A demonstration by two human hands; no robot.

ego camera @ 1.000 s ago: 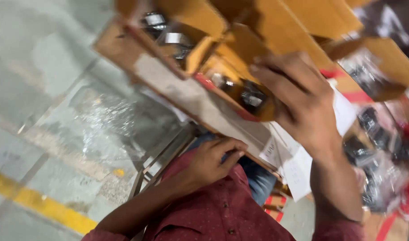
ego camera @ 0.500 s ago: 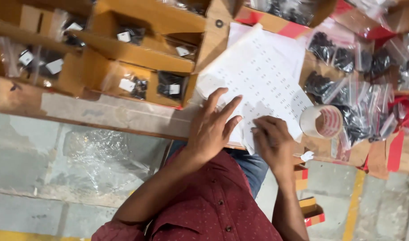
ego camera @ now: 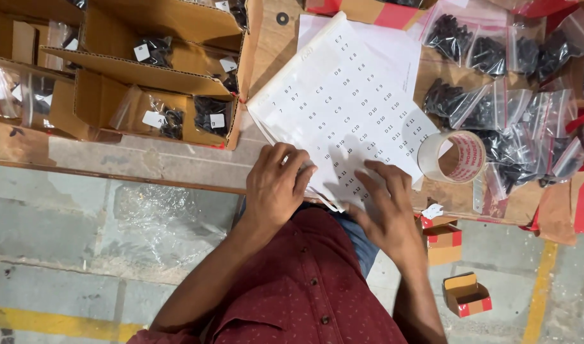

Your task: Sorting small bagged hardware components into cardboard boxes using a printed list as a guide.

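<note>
Pressing both hands on the label sheets [ego camera: 346, 108], I hold the stack flat at the table's [ego camera: 177, 167] near edge, between the cardboard tray [ego camera: 177, 76] and the tape roll [ego camera: 454, 156]. My left hand [ego camera: 276, 188] lies palm-down on the lower left corner, fingers half curled, gripping nothing that I can see. My right hand [ego camera: 384, 204] rests on the lower right part with fingers spread flat, nothing pinched. The sheets appear thin, light and limp; the lower corner fans into separate leaves, so I judge they will slide over one another and crease easily. The fanned corner under my left fingertips looks like the best place to take hold. Bags of dark parts [ego camera: 489, 57] lie just beyond the right edge.
</note>
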